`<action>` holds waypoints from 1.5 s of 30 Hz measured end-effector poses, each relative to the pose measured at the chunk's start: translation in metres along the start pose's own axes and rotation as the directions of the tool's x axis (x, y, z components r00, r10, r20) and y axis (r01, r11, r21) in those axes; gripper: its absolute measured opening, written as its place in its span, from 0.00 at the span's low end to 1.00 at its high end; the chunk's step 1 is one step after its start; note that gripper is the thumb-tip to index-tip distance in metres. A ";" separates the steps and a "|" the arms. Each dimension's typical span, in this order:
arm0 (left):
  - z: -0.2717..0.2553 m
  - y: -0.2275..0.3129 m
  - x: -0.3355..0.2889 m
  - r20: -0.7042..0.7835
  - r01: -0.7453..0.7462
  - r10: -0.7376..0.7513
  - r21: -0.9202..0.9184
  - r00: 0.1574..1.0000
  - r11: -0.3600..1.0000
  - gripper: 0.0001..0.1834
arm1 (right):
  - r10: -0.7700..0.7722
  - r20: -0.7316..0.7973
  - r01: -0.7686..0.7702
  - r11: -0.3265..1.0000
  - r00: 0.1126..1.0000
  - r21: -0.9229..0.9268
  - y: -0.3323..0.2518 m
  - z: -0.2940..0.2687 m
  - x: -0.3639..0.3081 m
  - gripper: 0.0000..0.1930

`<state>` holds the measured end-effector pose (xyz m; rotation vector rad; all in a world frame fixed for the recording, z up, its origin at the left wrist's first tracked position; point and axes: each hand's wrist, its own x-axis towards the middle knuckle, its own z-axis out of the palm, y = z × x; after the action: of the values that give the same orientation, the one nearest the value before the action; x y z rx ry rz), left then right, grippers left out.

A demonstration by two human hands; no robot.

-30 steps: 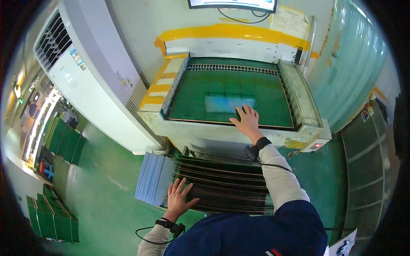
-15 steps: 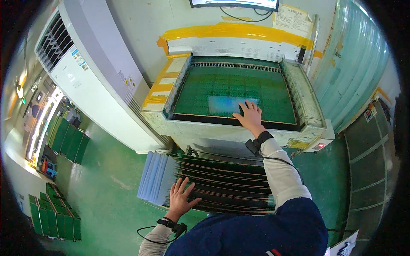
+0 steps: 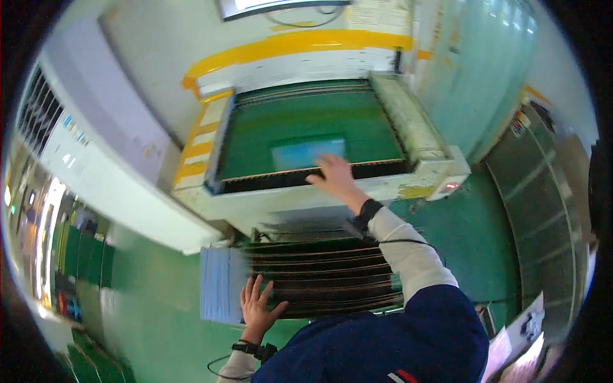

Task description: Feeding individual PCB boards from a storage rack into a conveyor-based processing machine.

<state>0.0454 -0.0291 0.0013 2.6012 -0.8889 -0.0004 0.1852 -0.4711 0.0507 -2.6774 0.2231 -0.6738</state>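
A large green panel, apparently a circuit board [image 3: 255, 131], lies flat in the bed of a pale machine [image 3: 415, 118]. My right hand [image 3: 335, 179] reaches over its near edge with fingers apart, smeared by motion. Whether a fingertip touches the board cannot be made out. Close to me, several dark boards [image 3: 325, 281] stand on edge in a row, with light-blue sheets [image 3: 220, 287] at their left end. Over the left part of that row, my left hand [image 3: 258, 313] is open with fingers spread, holding nothing; contact with the board edges is unclear.
A tall white air conditioner [image 3: 115, 166] stands at the left. Translucent strip curtains [image 3: 491, 83] hang at the right, beside a grey metal-framed panel [image 3: 536, 185]. Part of a screen [image 3: 281, 5] shows on the wall above the machine. Green floor [image 3: 159, 274] surrounds the row of boards.
My view has shifted, moving the machine left in the picture. My right hand has drawn back toward the panel's near edge, where the dark gap looks wider. My left hand stays over the upright boards.
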 end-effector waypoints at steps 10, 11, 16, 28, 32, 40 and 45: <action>0.007 -0.006 -0.008 0.001 -0.039 0.038 0.018 0.999 0.999 0.41 | 0.120 0.511 -0.171 0.984 0.851 0.053 -0.009 -0.018 -0.141 0.36; 0.008 -0.006 -0.007 0.004 -0.041 0.041 0.023 0.999 0.999 0.41 | 0.185 0.564 -0.243 0.970 0.805 0.028 0.004 -0.010 -0.151 0.37; 0.007 -0.009 -0.012 -0.002 -0.139 0.140 0.082 0.990 0.987 0.41 | 0.257 0.687 -0.321 0.946 0.680 -0.037 0.021 -0.016 -0.173 0.39; 0.045 -0.056 -0.015 -0.125 -0.234 0.248 0.112 0.961 0.966 0.39 | 0.289 0.334 -0.256 0.957 0.897 -0.138 -0.010 -0.004 -0.206 0.25; 0.040 -0.041 -0.018 -0.151 -0.196 0.204 0.066 0.967 0.978 0.40 | 0.308 0.342 -0.270 0.950 0.888 -0.154 -0.012 -0.006 -0.210 0.25; 0.031 -0.033 -0.020 -0.113 -0.191 0.194 0.038 0.974 0.981 0.40 | 0.329 0.254 -0.295 0.941 0.910 -0.164 -0.019 -0.010 -0.218 0.23; 0.032 -0.040 -0.024 -0.099 -0.251 0.253 0.031 0.963 0.968 0.41 | 0.342 0.274 -0.304 0.937 0.899 -0.174 -0.020 -0.013 -0.216 0.23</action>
<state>0.0460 0.0025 -0.0458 2.4604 -1.1790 0.2093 -0.0087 -0.4050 -0.0231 -2.7218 0.6300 -0.1490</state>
